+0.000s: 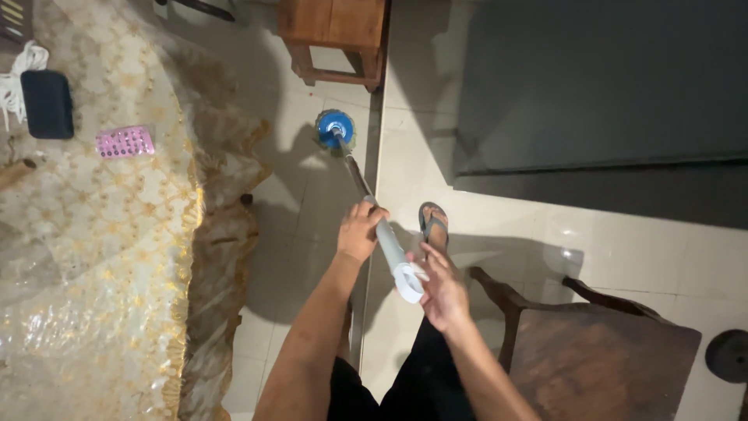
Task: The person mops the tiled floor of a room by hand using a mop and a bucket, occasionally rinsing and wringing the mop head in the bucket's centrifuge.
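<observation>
1. mop [366, 191] stands tilted over the pale tiled floor [623, 242], its round blue head [336, 129] resting on the tiles near the legs of a small wooden stool [335, 35], its grey and white handle [393, 253] rising toward the person.
2. left hand [358, 231] is closed around the handle partway down, fingers wrapped over the shaft.
3. right hand [442, 288] grips the white upper end of the handle, fingers curled about it, thumb side up.
4. sandalled foot [433, 226] stands on the tiles just beside the handle, between the two hands as seen from above.
5. dark wooden chair [600, 351] sits at the lower right, near the right forearm.
6. table at the left wears a gold-patterned lace cloth [101, 257] that hangs down to the floor; on it lie a pink blister pack [125, 142], a dark flat case [47, 104] and a white cord [17, 78].
7. dark mat [600, 86] covers the floor at the upper right.
</observation>
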